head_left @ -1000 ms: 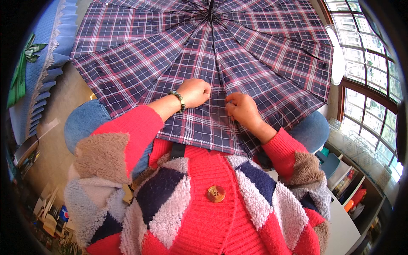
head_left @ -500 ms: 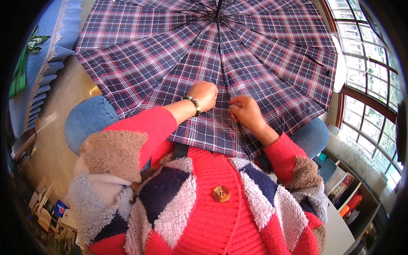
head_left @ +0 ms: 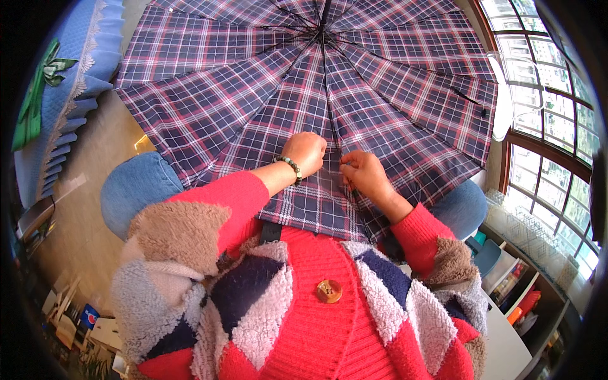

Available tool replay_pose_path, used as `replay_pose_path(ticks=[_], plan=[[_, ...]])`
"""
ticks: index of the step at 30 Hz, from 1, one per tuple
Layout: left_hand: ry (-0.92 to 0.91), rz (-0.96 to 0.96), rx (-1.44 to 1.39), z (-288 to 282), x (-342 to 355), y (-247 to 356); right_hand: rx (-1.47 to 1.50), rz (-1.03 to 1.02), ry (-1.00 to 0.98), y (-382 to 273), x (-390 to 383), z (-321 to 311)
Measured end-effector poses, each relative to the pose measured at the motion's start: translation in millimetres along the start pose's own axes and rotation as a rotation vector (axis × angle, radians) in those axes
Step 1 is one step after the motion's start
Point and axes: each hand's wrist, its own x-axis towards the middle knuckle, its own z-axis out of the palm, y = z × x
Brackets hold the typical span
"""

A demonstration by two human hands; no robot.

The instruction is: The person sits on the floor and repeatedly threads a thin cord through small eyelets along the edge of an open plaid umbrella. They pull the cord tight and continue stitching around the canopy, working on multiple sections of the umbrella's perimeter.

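Observation:
An open umbrella lies across my lap with its inside facing me. Its canopy is dark navy plaid with white and red lines, and thin dark ribs spread from the shaft at the top. My left hand, with a beaded bracelet on its wrist, is closed just left of the middle rib. To the right of that rib, my right hand is pinched, thumb against fingers. Whatever either hand grips is too small or hidden to make out.
My jeans-clad knees stick out under the canopy on both sides. A blue ruffled cloth with a green bow hangs at left. Barred windows stand at right, above a shelf with assorted items.
The view has shifted slightly, so the umbrella and hands sit a little lower in the picture. Both hands keep nearly the same place and shape beside the middle rib.

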Motion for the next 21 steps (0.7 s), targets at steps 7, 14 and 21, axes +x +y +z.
replay_pose_path(ticks=[7, 14, 21], plan=[[0.124, -0.051, -0.088, 13.2, -1.8, 1.0, 0.032, 0.009, -0.008, -0.5, 0.1, 1.0], [0.170, -0.041, -0.138, 21.1, -8.8, 4.2, 0.079, 0.031, -0.026, -4.3, -2.1, -0.2], [0.223, -0.093, -0.257, 23.9, -8.4, 3.9, 0.096, 0.001, -0.038, 0.9, 0.7, 0.0]])
